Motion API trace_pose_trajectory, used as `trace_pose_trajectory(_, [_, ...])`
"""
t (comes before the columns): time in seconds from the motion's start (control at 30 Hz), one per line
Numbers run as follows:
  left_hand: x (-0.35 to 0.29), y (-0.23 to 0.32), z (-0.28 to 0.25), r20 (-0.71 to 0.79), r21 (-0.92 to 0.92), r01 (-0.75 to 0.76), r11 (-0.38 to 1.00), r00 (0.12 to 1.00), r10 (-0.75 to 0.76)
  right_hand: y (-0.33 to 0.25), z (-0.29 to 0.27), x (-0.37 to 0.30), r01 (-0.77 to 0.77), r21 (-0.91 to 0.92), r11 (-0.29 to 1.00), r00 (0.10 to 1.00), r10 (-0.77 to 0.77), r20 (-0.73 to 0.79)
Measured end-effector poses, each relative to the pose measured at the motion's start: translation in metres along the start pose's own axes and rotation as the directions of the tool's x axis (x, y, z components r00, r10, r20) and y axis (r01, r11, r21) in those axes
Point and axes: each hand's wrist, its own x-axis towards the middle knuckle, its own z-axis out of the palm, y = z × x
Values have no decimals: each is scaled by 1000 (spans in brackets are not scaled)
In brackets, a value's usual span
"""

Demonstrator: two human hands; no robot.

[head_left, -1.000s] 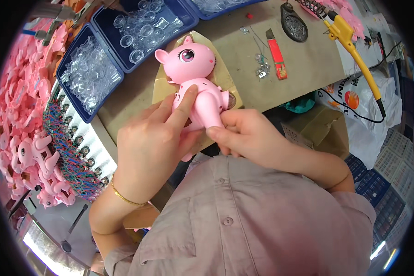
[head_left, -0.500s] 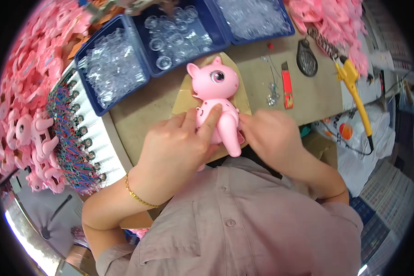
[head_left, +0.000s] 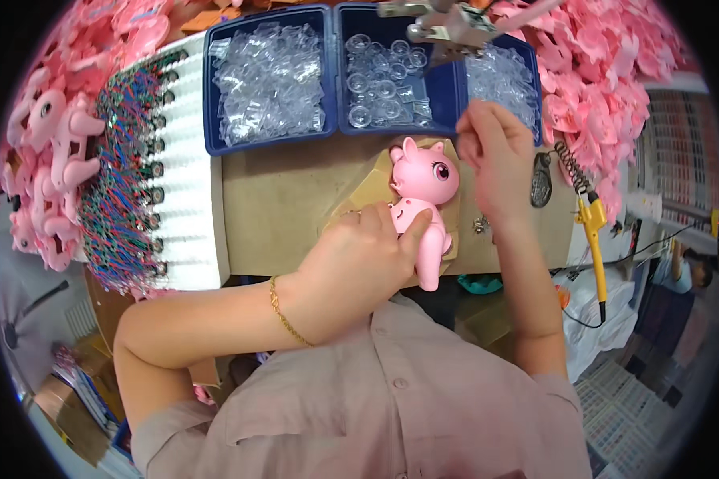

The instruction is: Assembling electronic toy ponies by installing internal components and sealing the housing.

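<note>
I have the pink toy pony [head_left: 429,235] just right of the middle of the frame, lying on a tan pad [head_left: 359,191] on the tabletop [head_left: 276,191]. Its long axis runs nearly up and down my view: ears toward the top, one leg pointing at the lower edge, face turned to the right with an eye showing. From here I see the left hand [head_left: 359,255] closed onto the body from the left, thumb laid across it, so that grip is firm. The right hand [head_left: 499,160] is raised at upper right, in front of the trays, fingers bent in close together; I can't tell whether that grip has hold of anything. Along the top I count three blue trays. The left tray [head_left: 268,145] is full of clear plastic pieces, the middle tray [head_left: 446,88] carries round clear cups with some flatter clear bits, leaving blue base bare on its right, and the right tray [head_left: 537,96], partly behind the hand, holds more clear pieces.
</note>
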Motion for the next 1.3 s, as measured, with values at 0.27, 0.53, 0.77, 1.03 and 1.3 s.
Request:
trace_pose_trajectory(0.27, [-1, 6, 7, -76, 79, 31, 996, 997, -25, 14, 16, 8, 353, -642, 681, 905, -74, 419])
trace_pose_trajectory(0.53, [2, -2, -2, 4, 76, 13, 997, 1000, -13, 16, 31, 10, 296, -691, 659, 936, -55, 348])
trace_pose_trajectory(0.77, [6, -6, 10, -129, -13, -60, 998, 990, 58, 27, 24, 5, 349, -570, 744, 937, -263, 231])
trace_pose_trajectory(1.03, [19, 1, -13, 135, 22, -23, 999, 991, 19, 28, -10, 17, 406, 86, 910, 908, -391, -150])
trace_pose_trajectory(1.3, [19, 0, -12, 83, -16, -28, 999, 996, 30, 17, 1, 1, 67, 203, 977, 989, -38, -142])
